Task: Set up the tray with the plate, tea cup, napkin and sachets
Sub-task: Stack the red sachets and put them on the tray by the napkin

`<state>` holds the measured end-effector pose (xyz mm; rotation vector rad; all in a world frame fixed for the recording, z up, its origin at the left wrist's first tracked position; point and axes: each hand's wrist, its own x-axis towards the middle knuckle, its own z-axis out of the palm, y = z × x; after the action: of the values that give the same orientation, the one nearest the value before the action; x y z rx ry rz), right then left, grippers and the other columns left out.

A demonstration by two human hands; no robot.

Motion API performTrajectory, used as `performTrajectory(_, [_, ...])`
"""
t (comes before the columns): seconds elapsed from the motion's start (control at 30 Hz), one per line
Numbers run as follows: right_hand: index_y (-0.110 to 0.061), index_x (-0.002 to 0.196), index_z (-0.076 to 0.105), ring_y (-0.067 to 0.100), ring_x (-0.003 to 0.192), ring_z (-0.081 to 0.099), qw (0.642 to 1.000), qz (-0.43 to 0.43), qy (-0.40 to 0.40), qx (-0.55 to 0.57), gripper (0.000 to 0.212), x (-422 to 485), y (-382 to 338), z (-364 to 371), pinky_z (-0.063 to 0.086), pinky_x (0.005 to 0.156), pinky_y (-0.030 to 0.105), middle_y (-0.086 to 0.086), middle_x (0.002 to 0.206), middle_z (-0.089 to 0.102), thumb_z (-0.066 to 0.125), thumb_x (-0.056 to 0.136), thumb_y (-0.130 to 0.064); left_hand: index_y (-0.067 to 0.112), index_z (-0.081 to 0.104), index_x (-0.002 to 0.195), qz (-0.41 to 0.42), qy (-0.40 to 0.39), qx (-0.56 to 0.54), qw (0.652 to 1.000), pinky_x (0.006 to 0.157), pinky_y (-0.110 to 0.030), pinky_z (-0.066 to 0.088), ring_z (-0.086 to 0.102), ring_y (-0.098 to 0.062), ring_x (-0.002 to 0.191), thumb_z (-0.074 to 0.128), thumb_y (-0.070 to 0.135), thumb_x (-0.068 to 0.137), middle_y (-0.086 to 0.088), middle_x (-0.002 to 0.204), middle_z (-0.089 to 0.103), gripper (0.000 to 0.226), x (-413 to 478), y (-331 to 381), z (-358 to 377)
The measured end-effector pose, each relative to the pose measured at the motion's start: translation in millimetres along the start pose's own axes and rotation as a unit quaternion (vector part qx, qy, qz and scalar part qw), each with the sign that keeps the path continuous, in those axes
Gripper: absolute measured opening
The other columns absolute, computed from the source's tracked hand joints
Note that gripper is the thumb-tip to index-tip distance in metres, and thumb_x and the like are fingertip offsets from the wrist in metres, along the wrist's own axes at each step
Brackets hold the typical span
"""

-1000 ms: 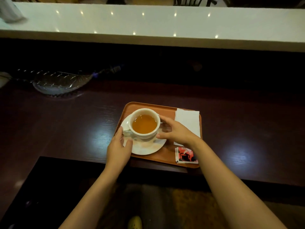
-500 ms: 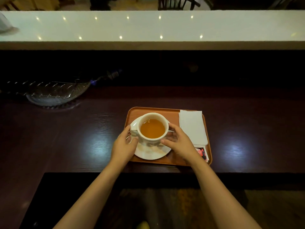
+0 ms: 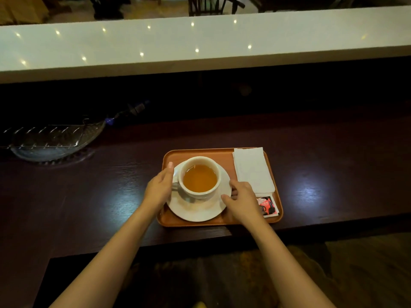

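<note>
Your tea cup (image 3: 199,177), full of amber tea, sits on the white plate (image 3: 198,210), a little toward the plate's far side, and the plate rests on the left half of the orange tray (image 3: 224,154) on the dark bench (image 3: 89,196). Your left hand (image 3: 160,188) stands edge-on just left of the cup, fingers straight and held together, lying against the plate's left rim where the cup's handle is; it grips nothing, and the handle itself is mostly hidden behind it. Your right hand (image 3: 241,199) lies at the plate's right rim, thumb on the plate's edge and fingers loosely curled and apart, closed on nothing; whether the fingertips touch the rim or the tray you cannot tell. The cup stands between the two hands, touched by neither as far as can be seen. The white napkin (image 3: 253,170) lies along the tray's right side, its near end just beyond your right hand. The sachets (image 3: 268,206), red and black, lie at the tray's near right corner, partly covered by your right wrist. Both forearms reach in from the bottom edge, cut off below. A glass dish (image 3: 55,141) stands far left on the bench, dim and hard to read.
</note>
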<state>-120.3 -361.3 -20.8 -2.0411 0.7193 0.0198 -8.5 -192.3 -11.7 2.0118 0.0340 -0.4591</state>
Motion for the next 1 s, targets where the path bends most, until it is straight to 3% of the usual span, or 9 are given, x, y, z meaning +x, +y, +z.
performTrajectory(0.1, [-0.015, 0.128, 0.044, 0.025, 0.108, 0.054, 1.000, -0.003, 0.006, -0.002, 0.047, -0.3, -0.2, 1.3, 0.047, 0.096, 0.036, 0.011, 0.129, 0.042, 0.060, 0.085, -0.022, 0.021, 0.063, 0.109, -0.001, 0.007, -0.006, 1.000, 0.084, -0.034, 0.042, 0.055, -0.019, 0.100, 0.031, 0.063, 0.086, -0.004, 0.110, 0.064, 0.057, 1.1, 3.0, -1.7])
performTrajectory(0.23, [-0.014, 0.129, 0.044, 0.024, 0.107, 0.053, 1.000, 0.003, 0.009, 0.005, 0.047, 1.3, -1.3, 2.1, 0.047, 0.096, 0.035, 0.010, 0.129, 0.042, 0.060, 0.085, -0.023, 0.019, 0.065, 0.103, 0.018, -0.005, -0.009, 1.000, 0.084, -0.034, 0.042, 0.056, -0.017, 0.096, 0.033, 0.061, 0.087, 0.000, 0.101, 0.064, 0.055, 3.2, 6.0, -1.5])
performTrajectory(0.37, [-0.013, 0.130, 0.044, 0.025, 0.107, 0.054, 1.000, 0.003, 0.008, 0.010, 0.049, 3.1, -2.5, 2.5, 0.048, 0.096, 0.036, 0.011, 0.129, 0.042, 0.060, 0.085, -0.023, 0.030, 0.063, 0.093, 0.028, 0.004, 0.001, 1.000, 0.083, -0.032, 0.039, 0.054, -0.015, 0.094, 0.034, 0.059, 0.087, 0.004, 0.094, 0.060, 0.041, 9.1, 7.3, -1.4])
performTrajectory(0.57, [-0.016, 0.132, 0.041, 0.023, 0.110, 0.053, 1.000, -0.001, -0.014, 0.010, 0.049, 5.3, -3.0, -0.5, 0.046, 0.096, 0.036, 0.009, 0.133, 0.042, 0.058, 0.086, -0.024, 0.025, 0.059, 0.116, 0.034, 0.000, 0.032, 0.999, 0.089, -0.034, 0.039, 0.052, -0.019, 0.108, 0.036, 0.055, 0.089, -0.003, 0.119, 0.062, 0.047, 6.3, 10.6, -1.4])
performTrajectory(0.63, [-0.022, 0.131, 0.043, 0.016, 0.105, 0.052, 0.999, -0.018, -0.040, 0.031, 0.045, 6.5, -0.4, -10.7, 0.045, 0.090, 0.032, 0.004, 0.132, 0.048, 0.056, 0.087, -0.024, 0.024, 0.058, 0.118, 0.108, 0.024, 0.090, 0.990, 0.088, -0.031, 0.037, 0.051, -0.020, 0.113, 0.038, 0.046, 0.092, -0.001, 0.119, 0.060, 0.039, -1.3, 18.4, -0.7])
performTrajectory(0.7, [-0.023, 0.129, 0.047, 0.011, 0.101, 0.050, 0.998, -0.030, -0.010, 0.048, 0.041, 10.1, 7.3, -29.7, 0.043, 0.084, 0.028, 0.001, 0.130, 0.053, 0.054, 0.088, -0.024, 0.017, 0.050, 0.128, 0.191, 0.078, 0.132, 0.970, 0.099, -0.034, 0.035, 0.043, -0.022, 0.127, 0.042, 0.038, 0.093, -0.005, 0.134, 0.053, 0.041, -11.9, 31.5, 0.8])
performTrajectory(0.8, [-0.021, 0.128, 0.049, 0.019, 0.115, 0.047, 0.991, -0.081, 0.081, -0.075, 0.038, 24.4, 29.1, -64.6, 0.041, 0.094, 0.034, 0.006, 0.130, 0.055, 0.050, 0.090, -0.022, 0.018, 0.045, 0.131, 0.280, 0.093, 0.110, 0.949, 0.102, -0.028, 0.030, 0.040, -0.015, 0.129, 0.046, 0.029, 0.092, -0.003, 0.139, 0.048, 0.041, -37.2, 53.0, 21.4])
performTrajectory(0.9, [-0.019, 0.130, 0.047, 0.023, 0.125, 0.035, 0.965, -0.132, 0.050, -0.222, 0.039, 40.3, 50.9, -82.7, 0.032, 0.102, 0.037, 0.005, 0.135, 0.051, 0.046, 0.091, -0.020, 0.022, 0.044, 0.132, 0.297, 0.005, 0.111, 0.948, 0.101, -0.024, 0.030, 0.042, -0.014, 0.127, 0.047, 0.027, 0.092, -0.001, 0.137, 0.050, 0.041, -63.8, 61.7, 70.6])
performTrajectory(1.0, [-0.022, 0.128, 0.049, 0.021, 0.130, 0.029, 0.945, -0.165, 0.014, -0.283, 0.038, 42.8, 67.0, -83.3, 0.023, 0.108, 0.040, 0.001, 0.139, 0.047, 0.048, 0.089, -0.023, 0.028, 0.038, 0.135, 0.293, -0.055, 0.153, 0.942, 0.103, -0.021, 0.020, 0.032, -0.009, 0.134, 0.043, 0.031, 0.094, 0.006, 0.145, 0.041, 0.042, -69.8, 54.3, 119.1])
